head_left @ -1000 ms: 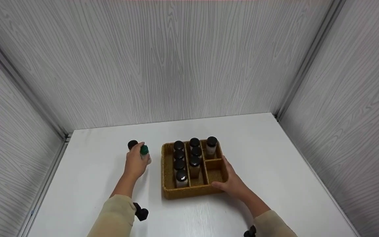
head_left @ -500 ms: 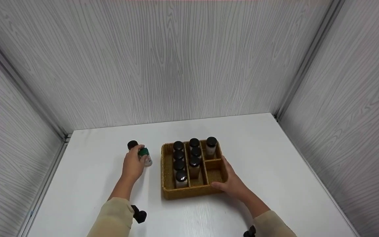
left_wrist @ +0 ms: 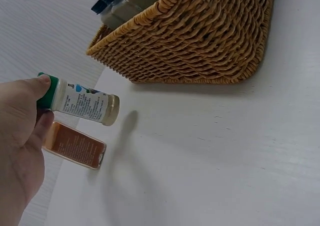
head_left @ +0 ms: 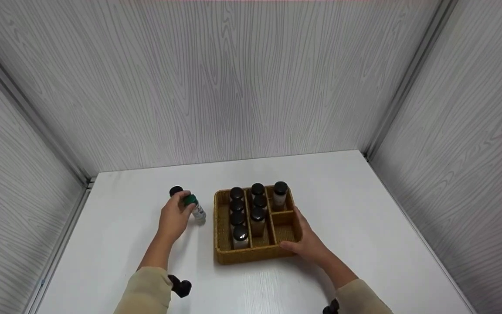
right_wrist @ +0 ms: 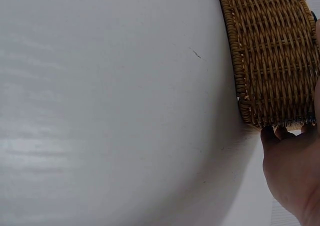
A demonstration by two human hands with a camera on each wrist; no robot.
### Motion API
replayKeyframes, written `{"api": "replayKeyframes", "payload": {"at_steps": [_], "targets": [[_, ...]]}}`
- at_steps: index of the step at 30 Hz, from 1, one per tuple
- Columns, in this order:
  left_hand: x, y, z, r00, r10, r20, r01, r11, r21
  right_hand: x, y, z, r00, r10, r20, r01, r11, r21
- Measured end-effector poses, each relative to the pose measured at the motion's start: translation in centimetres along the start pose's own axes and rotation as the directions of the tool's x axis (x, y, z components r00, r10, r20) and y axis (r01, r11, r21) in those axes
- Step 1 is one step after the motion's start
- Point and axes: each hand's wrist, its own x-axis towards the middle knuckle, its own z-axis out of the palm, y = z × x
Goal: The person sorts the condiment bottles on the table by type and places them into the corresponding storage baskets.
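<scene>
My left hand [head_left: 173, 220] pinches the green cap of a spice jar [left_wrist: 85, 103] between thumb and fingers. The jar is clear with a white printed label and pale contents, and it tilts with its base toward the basket. Behind that hand stands a black-capped jar [head_left: 176, 190], whose reddish-brown contents show in the left wrist view. My right hand [head_left: 310, 242] grips the front right corner of a woven basket [head_left: 251, 254], thumb over the front rim and fingers along the right side. Several black-capped spice jars [head_left: 257, 220] stand upright inside it.
Dividers [head_left: 282, 212] split the basket into compartments. Jars line the right part of the left compartment, the middle one, and the back right one. The white table [head_left: 377, 235] has pale grained panels [head_left: 233, 87] behind it and at both sides.
The green-capped jar has gone from mostly covered by my left hand to tilted, its base swung right toward the basket. My left wrist has shifted slightly left. Right hand and basket stay put.
</scene>
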Motion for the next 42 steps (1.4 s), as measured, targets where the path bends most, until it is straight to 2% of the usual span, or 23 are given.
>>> {"api": "replayKeyframes", "payload": {"at_steps": [4,9,18,23,33,42], "targets": [[-0.2,0.4,-0.2,1.000,-0.020,0.010,0.021,0.999,-0.044,0.1,0.1,0.0,1.000,-0.005,-0.001,0.005,1.000,-0.008],[-0.7,1.2,-0.8,1.000,-0.006,0.017,0.007,0.997,-0.081,0.2,0.3,0.0,1.000,-0.011,-0.006,0.011,1.000,0.007],[-1.6,3.9,-2.5,0.997,0.027,0.074,-0.018,0.992,-0.121,0.3,0.3,-0.2,1.000,0.009,-0.015,-0.009,1.000,0.000],[-2.2,5.0,-2.8,0.997,0.043,0.070,-0.034,0.991,-0.127,0.2,0.3,-0.3,1.000,0.014,0.001,-0.014,1.000,-0.015],[-3.2,7.3,-2.7,0.987,0.126,0.101,-0.106,0.978,-0.179,0.2,0.3,-0.2,1.000,-0.003,0.002,0.003,1.000,-0.002],[-4.1,9.1,-1.0,0.978,0.180,0.109,-0.156,0.968,-0.199,0.4,0.4,-0.1,1.000,-0.010,-0.005,0.010,1.000,0.007]]}}
